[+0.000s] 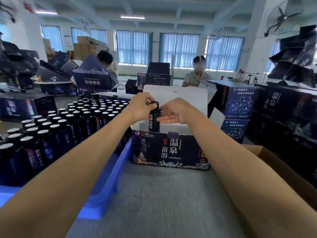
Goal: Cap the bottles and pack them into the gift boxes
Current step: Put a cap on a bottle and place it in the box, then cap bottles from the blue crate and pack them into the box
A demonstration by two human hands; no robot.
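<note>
While the left hand (pixel 140 108) curls around the black cap (pixel 154 104), the right hand (pixel 176 111) pinches the dark bottle (pixel 154 120) by its body. It is upright at frame centre, its base just behind the front wall of the open gift box (pixel 169 149) on the grey desk (pixel 163 194). Silver-topped bottles (pixel 73 122) fill the blue tray (pixel 111 176) at left.

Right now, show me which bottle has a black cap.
The bottle that the left hand and right hand hold over the gift box; the bottles in the blue tray show bare silver tops.
</note>
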